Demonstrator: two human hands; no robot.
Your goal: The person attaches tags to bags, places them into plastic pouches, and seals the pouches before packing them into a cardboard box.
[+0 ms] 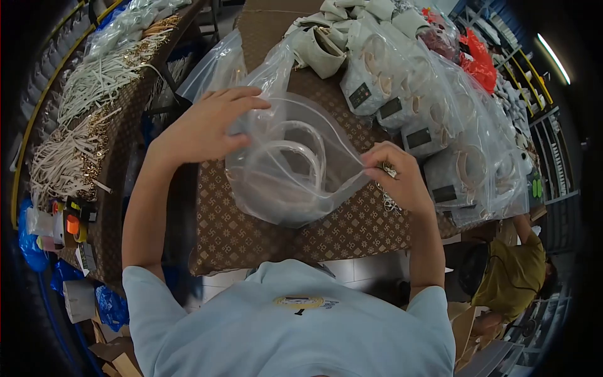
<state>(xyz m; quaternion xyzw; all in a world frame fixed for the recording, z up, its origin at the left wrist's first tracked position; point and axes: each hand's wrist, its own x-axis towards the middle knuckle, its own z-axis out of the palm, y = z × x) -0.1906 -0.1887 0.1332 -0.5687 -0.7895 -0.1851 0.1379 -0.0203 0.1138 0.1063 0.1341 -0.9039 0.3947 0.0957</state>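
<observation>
In front of me on the patterned table sits a clear plastic zip bag (276, 210), its mouth spread wide. Inside it is a pale handbag whose two curved handles (292, 146) rise towards the opening. My right hand (396, 173) pinches the right corner of the plastic bag's rim between thumb and fingers. A bit of metal chain (389, 168) shows at that hand, and more chain lies on the cloth below it. My left hand (210, 125) is open at the bag's left side, thumb and fingers apart, fingertips right by the rim.
Several bagged handbags with dark tags (418, 138) line the table's right side. Unwrapped pale bags (320, 50) are heaped at the back. Bundles of straps (91, 94) cover the left table (119, 147). A person in an olive shirt (512, 273) is at lower right.
</observation>
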